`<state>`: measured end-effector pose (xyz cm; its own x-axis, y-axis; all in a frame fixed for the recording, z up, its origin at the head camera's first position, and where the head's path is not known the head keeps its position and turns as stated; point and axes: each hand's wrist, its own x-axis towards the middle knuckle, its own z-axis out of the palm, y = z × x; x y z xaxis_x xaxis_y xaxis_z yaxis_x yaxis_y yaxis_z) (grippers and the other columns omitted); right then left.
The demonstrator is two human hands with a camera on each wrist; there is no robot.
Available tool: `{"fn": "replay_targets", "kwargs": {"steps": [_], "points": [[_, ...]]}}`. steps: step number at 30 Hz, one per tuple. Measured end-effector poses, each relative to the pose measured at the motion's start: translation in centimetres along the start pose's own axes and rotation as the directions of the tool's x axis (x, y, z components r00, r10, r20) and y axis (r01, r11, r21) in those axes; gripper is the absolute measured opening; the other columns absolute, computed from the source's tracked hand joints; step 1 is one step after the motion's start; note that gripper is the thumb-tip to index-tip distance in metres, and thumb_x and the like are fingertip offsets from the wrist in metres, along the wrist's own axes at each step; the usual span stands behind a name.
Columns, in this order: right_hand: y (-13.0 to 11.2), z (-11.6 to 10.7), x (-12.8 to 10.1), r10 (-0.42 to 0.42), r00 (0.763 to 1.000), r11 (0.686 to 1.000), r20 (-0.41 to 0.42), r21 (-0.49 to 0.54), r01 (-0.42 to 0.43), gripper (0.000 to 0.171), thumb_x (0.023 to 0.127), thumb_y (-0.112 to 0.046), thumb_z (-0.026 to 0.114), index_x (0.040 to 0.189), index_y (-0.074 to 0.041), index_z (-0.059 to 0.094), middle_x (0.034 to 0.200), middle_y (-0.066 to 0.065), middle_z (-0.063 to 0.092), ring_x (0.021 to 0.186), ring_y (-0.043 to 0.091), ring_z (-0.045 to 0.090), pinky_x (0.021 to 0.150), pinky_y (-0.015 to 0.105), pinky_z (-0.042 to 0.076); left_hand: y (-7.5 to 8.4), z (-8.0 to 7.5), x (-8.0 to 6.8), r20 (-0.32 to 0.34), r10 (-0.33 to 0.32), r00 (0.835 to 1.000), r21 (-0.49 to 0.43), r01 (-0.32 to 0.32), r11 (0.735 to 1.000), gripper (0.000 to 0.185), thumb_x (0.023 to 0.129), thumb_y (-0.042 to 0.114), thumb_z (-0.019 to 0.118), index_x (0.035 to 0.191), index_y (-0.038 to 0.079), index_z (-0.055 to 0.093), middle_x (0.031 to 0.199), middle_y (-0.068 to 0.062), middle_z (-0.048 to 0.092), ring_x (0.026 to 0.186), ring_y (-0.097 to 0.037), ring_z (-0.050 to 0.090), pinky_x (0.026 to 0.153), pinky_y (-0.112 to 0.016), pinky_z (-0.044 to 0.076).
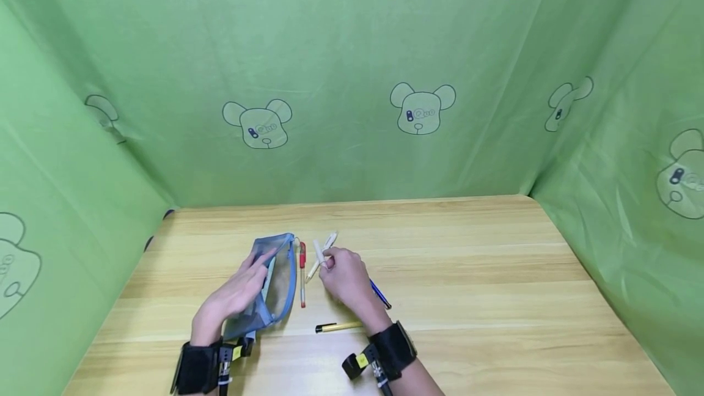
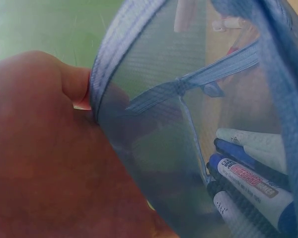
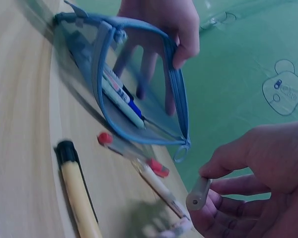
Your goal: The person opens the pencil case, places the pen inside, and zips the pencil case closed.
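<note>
Two hands work low in the frame, well apart. My left hand (image 1: 233,295) grips the rim of the blue mesh zip pencil pouch (image 1: 273,283), holding its mouth open; whiteboard markers (image 2: 248,186) lie inside. My right hand (image 1: 345,278) pinches a short white pen (image 1: 319,252) just right of the pouch. On the wooden tabletop (image 1: 495,274), a red-capped pen (image 1: 302,274) lies between them, a yellow pen (image 1: 338,327) lower down.

I seem to be working in a staged recording booth: green cloth printed with cartoon bears (image 1: 421,109) walls in a pale wooden desk (image 1: 467,274) on three sides.
</note>
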<state>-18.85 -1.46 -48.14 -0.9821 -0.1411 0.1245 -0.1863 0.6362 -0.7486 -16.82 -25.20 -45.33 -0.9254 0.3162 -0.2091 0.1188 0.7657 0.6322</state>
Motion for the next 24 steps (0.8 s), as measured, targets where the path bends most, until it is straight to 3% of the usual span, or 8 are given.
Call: {"fn": "replay_targets", "kwargs": {"steps": [4, 14, 24], "points": [[-0.7, 0.6, -0.2, -0.016, 1.0, 1.0, 0.025, 0.004, 0.016, 0.033, 0.087, -0.003, 0.074, 0.12, 0.0, 0.073, 0.079, -0.006, 0.064, 0.067, 0.007, 0.056, 0.06, 0.023, 0.051, -0.1, 0.0, -0.1, -0.002, 0.003, 1.0, -0.002, -0.003, 1.0, 0.056, 0.111, 0.022, 0.013, 0.163, 0.002, 0.019, 0.168, -0.024, 0.011, 0.153, -0.048, -0.001, 0.12, -0.068, 0.005], [-2.2, 2.1, -0.3, 0.001, 0.997, 0.997, 0.077, 0.075, -0.007, 0.035, 0.086, -0.002, 0.074, 0.121, 0.001, 0.073, 0.077, -0.006, 0.066, 0.061, 0.004, 0.055, 0.053, 0.019, 0.048, -0.1, 0.0, 0.2, -0.012, 0.027, 1.0, 0.005, -0.027, 1.0, 0.056, 0.111, 0.022, 0.015, 0.163, 0.001, 0.021, 0.168, -0.025, 0.014, 0.153, -0.05, 0.001, 0.119, -0.069, 0.008], [-3.1, 3.6, 0.4, 0.083, 0.989, 0.986, 0.119, 0.135, -0.099, 0.034, 0.087, -0.006, 0.076, 0.12, 0.0, 0.074, 0.078, -0.008, 0.063, 0.065, 0.004, 0.058, 0.058, 0.019, 0.051, -0.2, 0.0, 0.3, -0.006, 0.027, 1.0, 0.003, -0.027, 1.0, 0.055, 0.112, 0.022, 0.017, 0.162, 0.0, 0.022, 0.166, -0.029, 0.012, 0.152, -0.052, 0.001, 0.119, -0.07, 0.011]]}}
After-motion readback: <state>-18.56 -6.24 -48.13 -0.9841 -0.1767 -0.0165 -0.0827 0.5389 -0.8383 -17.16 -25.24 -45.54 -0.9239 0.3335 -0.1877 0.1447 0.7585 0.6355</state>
